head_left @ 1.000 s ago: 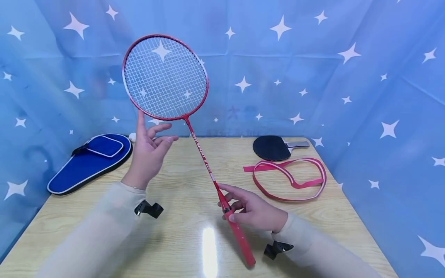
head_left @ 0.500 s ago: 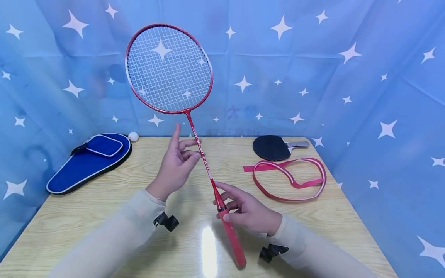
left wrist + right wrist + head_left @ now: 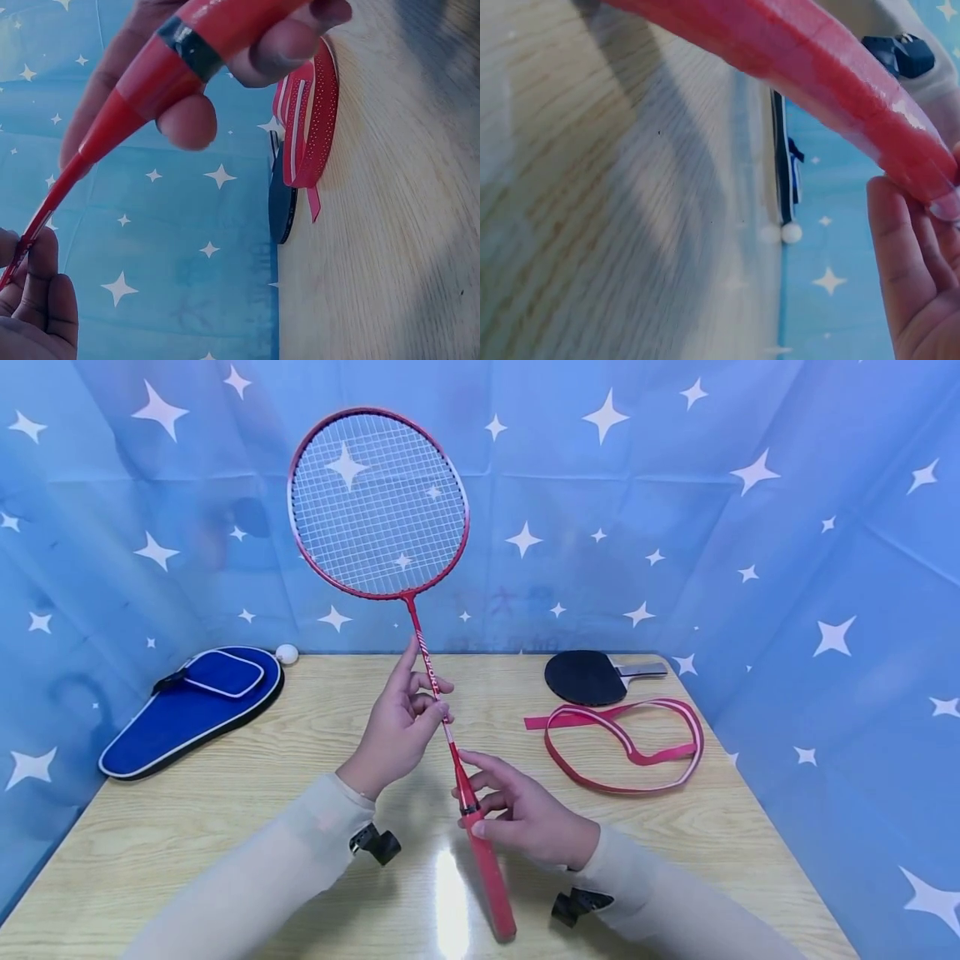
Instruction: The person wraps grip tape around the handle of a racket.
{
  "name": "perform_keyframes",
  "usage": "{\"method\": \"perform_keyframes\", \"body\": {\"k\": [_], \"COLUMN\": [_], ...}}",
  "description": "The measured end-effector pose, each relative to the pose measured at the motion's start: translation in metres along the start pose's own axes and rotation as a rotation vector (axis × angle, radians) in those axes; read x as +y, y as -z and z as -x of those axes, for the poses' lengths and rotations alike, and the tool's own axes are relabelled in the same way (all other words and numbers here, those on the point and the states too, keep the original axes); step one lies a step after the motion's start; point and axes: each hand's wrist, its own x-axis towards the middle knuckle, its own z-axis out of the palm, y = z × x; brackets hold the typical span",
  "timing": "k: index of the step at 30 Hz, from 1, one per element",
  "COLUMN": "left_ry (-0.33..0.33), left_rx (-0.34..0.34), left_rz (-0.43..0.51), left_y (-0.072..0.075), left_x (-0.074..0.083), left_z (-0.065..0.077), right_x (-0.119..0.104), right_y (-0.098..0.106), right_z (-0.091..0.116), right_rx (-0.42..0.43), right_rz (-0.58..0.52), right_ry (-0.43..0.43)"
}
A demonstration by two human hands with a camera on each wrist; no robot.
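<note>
A red and white badminton racket (image 3: 453, 747) is held up at a slant in the head view, its strung head raised before the curtain. Its red handle (image 3: 491, 881) points down toward the front of the table. My left hand (image 3: 401, 727) pinches the thin shaft with thumb and fingers, the index finger extended along it. Lower down, my right hand (image 3: 528, 818) grips the top of the handle near the dark band (image 3: 187, 49). The left wrist view shows the left fingers (image 3: 45, 289) around the shaft. In the right wrist view, the handle (image 3: 817, 79) crosses above the right hand's fingers.
On the wooden table (image 3: 225, 827), a blue paddle case (image 3: 202, 710) lies at left beside a white ball (image 3: 287, 653). A black table tennis paddle (image 3: 585, 678) lies back right, behind a looped red strap (image 3: 622, 789). A starry blue curtain (image 3: 750, 552) surrounds the table.
My left hand has moved right and down from below the racket's head to its shaft and now pinches it. The racket has swung more upright, its handle end shifting left with the right hand.
</note>
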Motion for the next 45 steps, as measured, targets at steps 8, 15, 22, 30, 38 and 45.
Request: {"method": "perform_keyframes", "body": {"k": [8,15,22,30,38,45], "left_ry": [-0.011,0.015,0.045,0.096,0.124,0.098], "left_rx": [-0.042,-0.080,-0.118,-0.126,-0.136,-0.145], "left_rz": [-0.026,-0.034,-0.050,-0.170,-0.164,-0.102], "left_y": [0.002,0.004,0.001,0.001,-0.001,-0.006], "left_x": [-0.002,-0.001,-0.008,-0.015,-0.022,-0.029], "left_z": [-0.009,-0.020,-0.026,-0.020,-0.009,-0.002], "right_x": [-0.004,-0.003,0.002,0.008,0.008,0.007], "right_y": [-0.003,-0.004,-0.004,-0.001,-0.004,-0.006], "right_z": [-0.004,-0.010,-0.019,-0.027,-0.027,-0.027], "right_rx": [0.000,0.057,0.139,0.181,0.189,0.184], "right_rz": [0.030,0.034,0.007,-0.031,-0.090,-0.122], "right_ry": [0.005,0.006,-0.033,0.012,-0.004,-0.011]}}
